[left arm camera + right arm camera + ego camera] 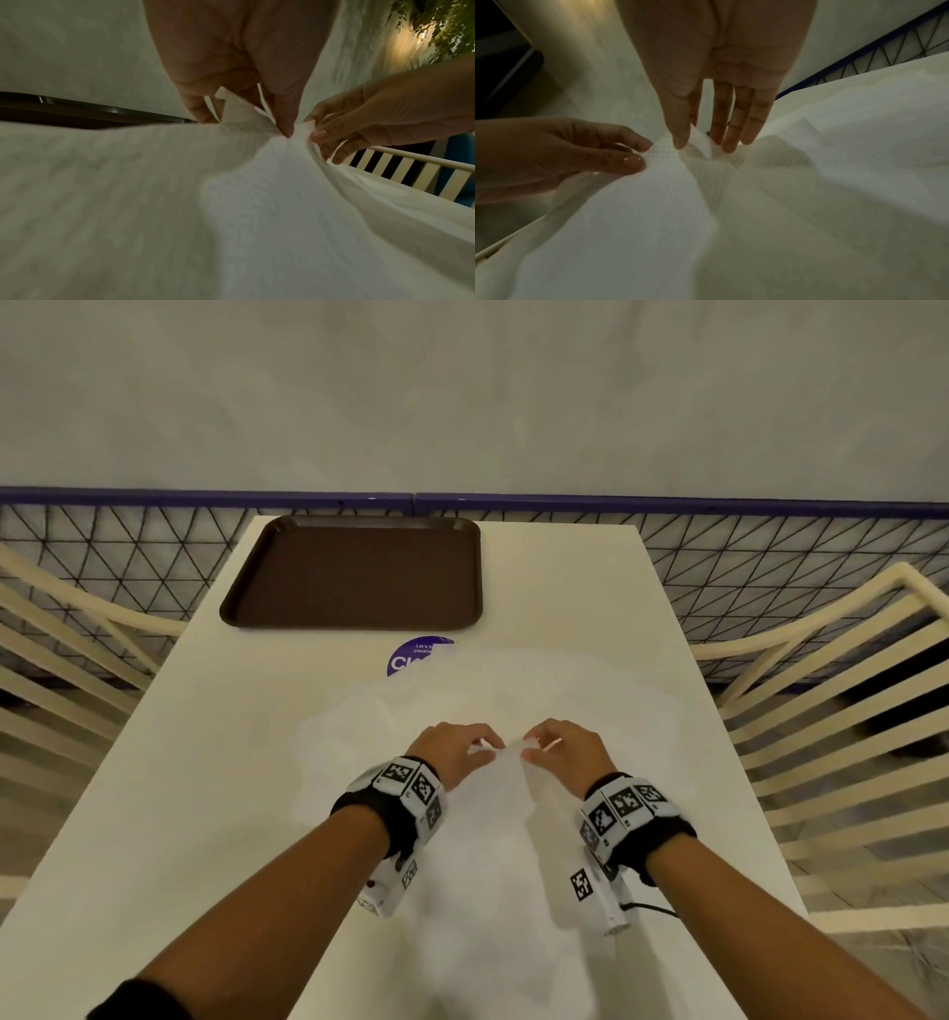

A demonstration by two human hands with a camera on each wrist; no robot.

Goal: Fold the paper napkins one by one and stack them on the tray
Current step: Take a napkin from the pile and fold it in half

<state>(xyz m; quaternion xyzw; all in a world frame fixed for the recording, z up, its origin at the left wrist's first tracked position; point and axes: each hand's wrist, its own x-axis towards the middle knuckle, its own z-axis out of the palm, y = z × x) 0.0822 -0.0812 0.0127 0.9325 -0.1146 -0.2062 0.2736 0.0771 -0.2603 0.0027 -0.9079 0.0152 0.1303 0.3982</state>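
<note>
Both hands, left hand and right hand, pinch one napkin corner at lower centre, likely to separate a single sheet; tray upper left holds nothing yet.

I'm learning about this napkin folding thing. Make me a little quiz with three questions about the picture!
1. True or false: folded napkins are already stacked on the brown tray.
2. Which hands pinch the white napkin? A) only the left hand B) only the right hand C) both
3. Fill in the blank: the purple round sticker on the white table is partly hidden by loose ____.

Key
1. False: nothing lies on the tray.
2. C: each hand pinches the napkin's top edge, the two close together.
3. napkins
</note>
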